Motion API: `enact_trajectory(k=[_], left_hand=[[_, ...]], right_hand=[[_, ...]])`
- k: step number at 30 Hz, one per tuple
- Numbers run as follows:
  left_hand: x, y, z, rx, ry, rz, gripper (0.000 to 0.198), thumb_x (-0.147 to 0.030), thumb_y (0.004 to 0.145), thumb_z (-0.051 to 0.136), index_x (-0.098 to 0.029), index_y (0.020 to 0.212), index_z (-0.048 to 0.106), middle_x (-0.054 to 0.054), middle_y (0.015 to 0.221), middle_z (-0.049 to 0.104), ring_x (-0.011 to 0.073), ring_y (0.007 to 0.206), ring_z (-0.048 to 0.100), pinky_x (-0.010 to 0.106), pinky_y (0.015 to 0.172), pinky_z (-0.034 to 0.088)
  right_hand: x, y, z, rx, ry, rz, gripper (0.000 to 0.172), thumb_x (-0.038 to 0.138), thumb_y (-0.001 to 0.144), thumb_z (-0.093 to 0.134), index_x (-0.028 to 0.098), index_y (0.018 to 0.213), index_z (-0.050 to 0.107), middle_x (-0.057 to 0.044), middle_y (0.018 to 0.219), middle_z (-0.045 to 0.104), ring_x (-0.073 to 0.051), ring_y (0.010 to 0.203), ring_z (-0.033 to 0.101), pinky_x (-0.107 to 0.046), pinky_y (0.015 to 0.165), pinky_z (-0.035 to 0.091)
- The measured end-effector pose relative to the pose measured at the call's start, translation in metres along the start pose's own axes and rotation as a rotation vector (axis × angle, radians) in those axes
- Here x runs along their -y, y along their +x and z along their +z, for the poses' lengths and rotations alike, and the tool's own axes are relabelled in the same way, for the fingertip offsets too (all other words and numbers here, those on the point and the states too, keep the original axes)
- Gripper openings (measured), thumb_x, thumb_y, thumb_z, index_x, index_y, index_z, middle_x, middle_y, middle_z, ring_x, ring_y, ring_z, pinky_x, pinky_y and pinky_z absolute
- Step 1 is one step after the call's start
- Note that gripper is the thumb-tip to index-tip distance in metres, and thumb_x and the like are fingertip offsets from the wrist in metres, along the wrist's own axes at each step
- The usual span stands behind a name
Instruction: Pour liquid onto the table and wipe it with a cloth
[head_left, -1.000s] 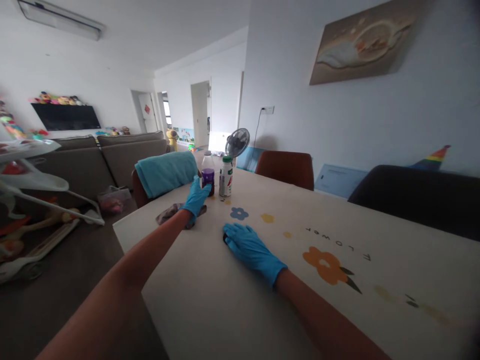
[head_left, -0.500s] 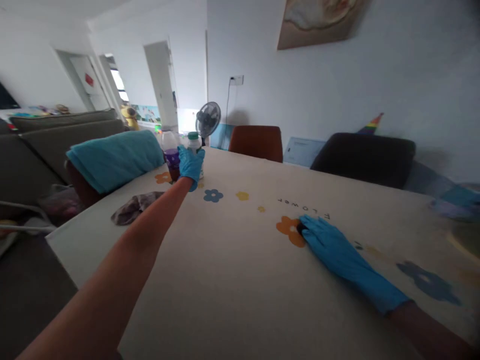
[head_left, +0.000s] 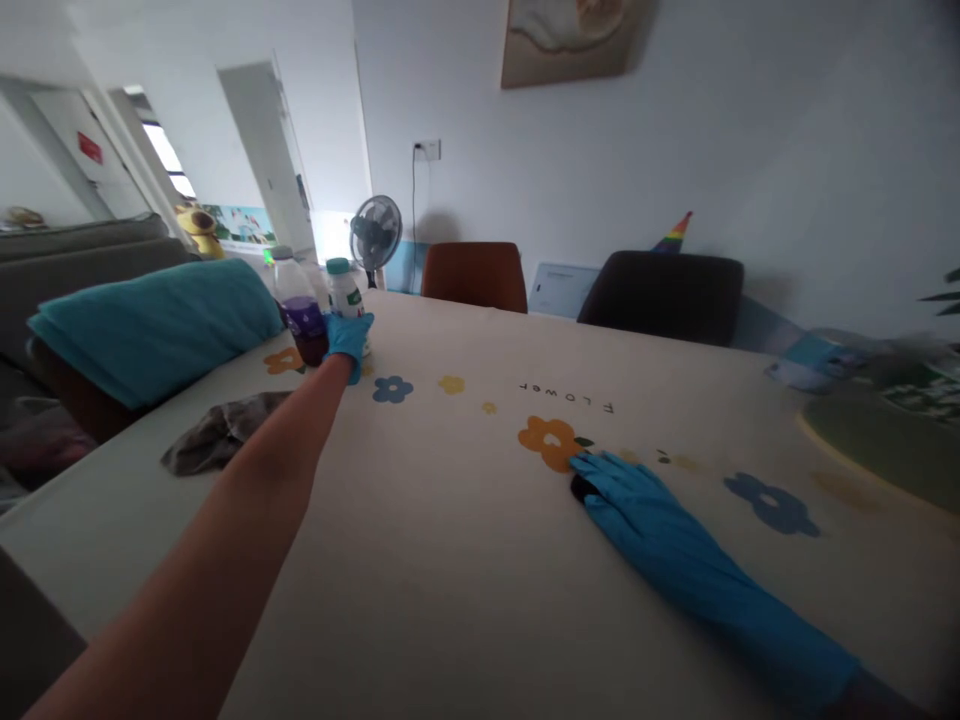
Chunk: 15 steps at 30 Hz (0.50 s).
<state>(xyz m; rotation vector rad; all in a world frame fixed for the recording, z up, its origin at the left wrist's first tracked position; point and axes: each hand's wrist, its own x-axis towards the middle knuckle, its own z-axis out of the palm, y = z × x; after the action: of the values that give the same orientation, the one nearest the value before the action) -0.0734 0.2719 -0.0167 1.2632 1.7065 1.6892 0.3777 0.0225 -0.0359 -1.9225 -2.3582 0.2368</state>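
At the table's far left, my left hand (head_left: 346, 338), in a blue glove, is closed around the lower part of a white bottle (head_left: 344, 285) with a green cap. Right beside it stands a clear bottle (head_left: 300, 310) with a purple label and dark liquid. My right hand (head_left: 619, 490), gloved in blue too, lies palm down over a small black object (head_left: 582, 489) on the tablecloth (head_left: 450, 560). Most of that object is hidden under the palm, so its kind cannot be told. An orange printed flower (head_left: 551, 441) is just beyond the fingertips.
A crumpled grey cloth (head_left: 217, 435) lies on the table near my left forearm. A blue towel (head_left: 161, 325) drapes over a chair at left. Brown (head_left: 475, 275) and black chairs (head_left: 664, 297) stand along the far side. A round green mat (head_left: 885, 440) and a blue-white packet (head_left: 814, 358) are at right.
The view has turned to the right. My right hand has slid with the black object toward me, off the orange flower. My left hand sits lower on the white bottle.
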Motion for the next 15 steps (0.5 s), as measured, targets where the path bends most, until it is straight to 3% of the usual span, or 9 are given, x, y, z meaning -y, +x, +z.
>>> enact_trajectory(k=[3,6,11,15], left_hand=[[-0.002,-0.007,-0.005,0.005,-0.143,-0.076,0.020,-0.023,0.115,0.068,-0.016,0.118,0.049,0.001,0.105,0.060,0.0115,0.093,0.057,0.030,0.093,0.057],[-0.005,-0.017,-0.008,0.078,-0.230,-0.123,0.030,-0.013,0.108,0.071,-0.017,0.116,0.043,0.001,0.112,0.058,0.0088,0.097,0.057,0.026,0.093,0.056],[-0.016,-0.048,-0.010,0.252,-0.337,-0.138,0.032,-0.013,0.109,0.073,-0.017,0.120,0.044,0.002,0.118,0.060,0.0093,0.102,0.060,0.025,0.094,0.056],[-0.039,-0.082,-0.016,0.422,-0.350,-0.189,0.028,-0.015,0.109,0.073,-0.017,0.120,0.047,-0.001,0.103,0.060,0.0122,0.091,0.061,0.029,0.086,0.057]], right_hand=[[-0.006,0.016,0.001,-0.022,0.002,0.037,0.105,0.076,0.109,0.017,0.009,0.178,0.058,-0.011,0.187,0.040,-0.041,0.178,0.034,-0.069,0.148,0.019],[-0.011,0.032,0.000,-0.015,-0.012,0.082,0.109,0.075,0.106,0.016,0.006,0.181,0.054,-0.012,0.187,0.039,-0.041,0.178,0.033,-0.067,0.149,0.020],[-0.015,0.046,-0.003,-0.014,-0.043,0.100,0.112,0.073,0.104,0.012,0.002,0.181,0.051,-0.014,0.188,0.038,-0.041,0.178,0.036,-0.065,0.149,0.025],[-0.012,0.047,-0.003,-0.024,-0.041,0.103,0.109,0.071,0.104,0.015,0.003,0.181,0.052,-0.015,0.188,0.041,-0.039,0.177,0.039,-0.061,0.150,0.023]])
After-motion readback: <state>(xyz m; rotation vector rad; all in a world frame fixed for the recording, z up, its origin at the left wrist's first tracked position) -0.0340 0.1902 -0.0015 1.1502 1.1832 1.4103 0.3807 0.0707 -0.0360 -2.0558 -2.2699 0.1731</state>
